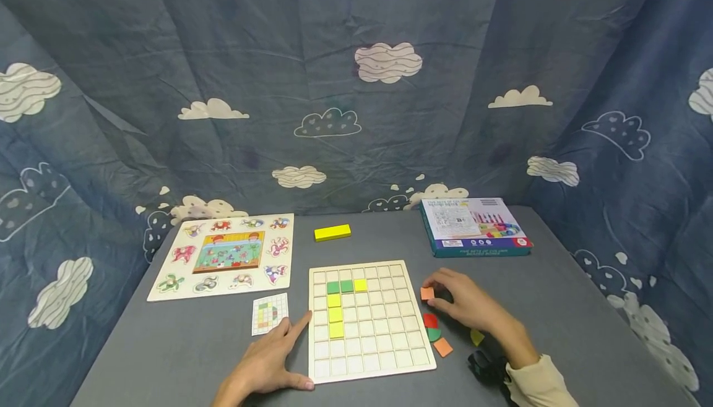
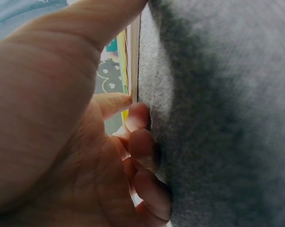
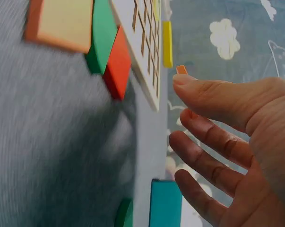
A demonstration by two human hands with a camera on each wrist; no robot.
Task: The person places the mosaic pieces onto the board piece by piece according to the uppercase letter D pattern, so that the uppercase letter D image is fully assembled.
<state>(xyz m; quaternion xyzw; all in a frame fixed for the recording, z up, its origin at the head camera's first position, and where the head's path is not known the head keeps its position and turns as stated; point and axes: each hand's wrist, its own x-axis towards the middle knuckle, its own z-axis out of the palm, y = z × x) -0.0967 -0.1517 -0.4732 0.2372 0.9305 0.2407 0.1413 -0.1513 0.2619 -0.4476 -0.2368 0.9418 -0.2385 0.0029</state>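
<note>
A pale wooden grid board (image 1: 370, 323) lies in the middle of the table. On it, two green square tiles (image 1: 346, 286) and a yellow one form a short row, with several yellow tiles (image 1: 335, 315) in a column below. My left hand (image 1: 270, 354) rests at the board's left edge, thumb and index finger spread and touching it. Just off the board's right edge, my right hand (image 1: 465, 302) pinches an orange square tile (image 1: 427, 294) between thumb and fingers. Below that hand lie a red tile (image 1: 430, 320), a rounded green tile (image 1: 434, 334) and another orange square (image 1: 442, 347).
A pattern card (image 1: 270, 314) lies by my left hand. Behind it is a picture puzzle board (image 1: 167, 277). A yellow block (image 1: 332, 232) sits beyond the grid board, and a flat game box (image 1: 473, 227) at the back right. A yellow piece (image 1: 476, 337) lies under my right forearm.
</note>
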